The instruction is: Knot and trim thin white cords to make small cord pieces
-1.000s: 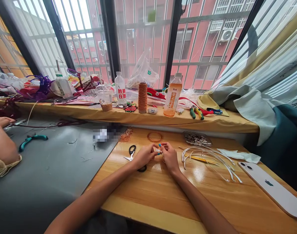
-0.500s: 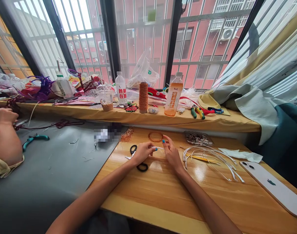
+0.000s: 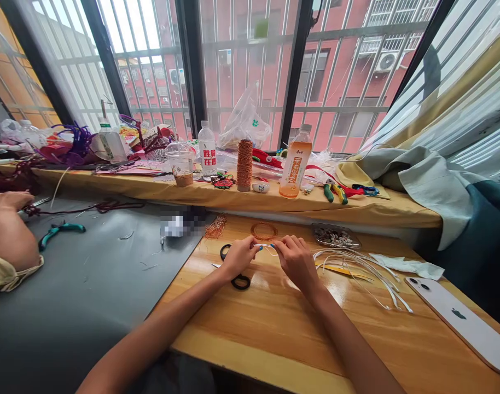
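Observation:
A thin white cord runs between my two hands above the wooden table. My left hand pinches one end of it between thumb and fingers. The fingers of my right hand are curled and closed on the other side of the cord. Under my left hand lies a pair of scissors, partly covered, its black handles showing. Just beyond my fingers rests a coil of copper wire. More white cords lie in a loose bundle to the right of my right hand.
A bunch of copper strands, a plastic tray of small pieces and a phone lie on the table. Along the sill stand a copper-coloured spool and a tea bottle. At left are teal pliers and another person's arm.
My right hand has turned over and its fingers, more extended before, have closed on the cord. My left hand keeps its pinch. The view has shifted slightly.

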{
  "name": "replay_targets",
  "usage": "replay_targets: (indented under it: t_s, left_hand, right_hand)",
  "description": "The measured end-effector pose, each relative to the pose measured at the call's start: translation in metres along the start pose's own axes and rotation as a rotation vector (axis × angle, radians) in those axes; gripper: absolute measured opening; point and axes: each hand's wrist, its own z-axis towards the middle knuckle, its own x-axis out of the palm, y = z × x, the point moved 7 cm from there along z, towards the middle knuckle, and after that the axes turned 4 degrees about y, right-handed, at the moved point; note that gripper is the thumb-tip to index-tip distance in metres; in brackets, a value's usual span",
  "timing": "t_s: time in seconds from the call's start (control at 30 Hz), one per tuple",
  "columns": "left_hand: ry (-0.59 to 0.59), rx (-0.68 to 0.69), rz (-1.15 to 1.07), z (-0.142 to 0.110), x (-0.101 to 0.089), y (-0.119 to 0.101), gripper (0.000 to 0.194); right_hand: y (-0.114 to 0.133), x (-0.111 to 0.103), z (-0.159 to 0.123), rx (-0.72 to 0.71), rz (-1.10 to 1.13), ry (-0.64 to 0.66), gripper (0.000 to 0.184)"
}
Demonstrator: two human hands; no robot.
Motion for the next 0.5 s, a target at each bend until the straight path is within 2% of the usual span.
replay_targets:
  t_s: [0.17,0.3,0.4,0.5]
  left_hand:
    - [-0.032,0.008,0.188,0.0,-0.001,0.002,0.018]
    - [-0.02,0.003,0.238,0.0,0.002,0.004,0.018]
    - [0.043,0.081,0.28,-0.002,0.008,0.0,0.019]
    - [0.163,0.212,0.254,-0.007,0.017,-0.009,0.019]
  right_hand:
    - [0.024,0.006,-0.001,-0.215,0.073,0.105,0.025]
    - [0.037,0.011,-0.004,-0.284,0.146,0.149,0.024]
    - [0.034,0.007,-0.002,-0.21,0.175,0.124,0.025]
    - [0.01,0.005,0.002,0.007,0.245,0.105,0.026]
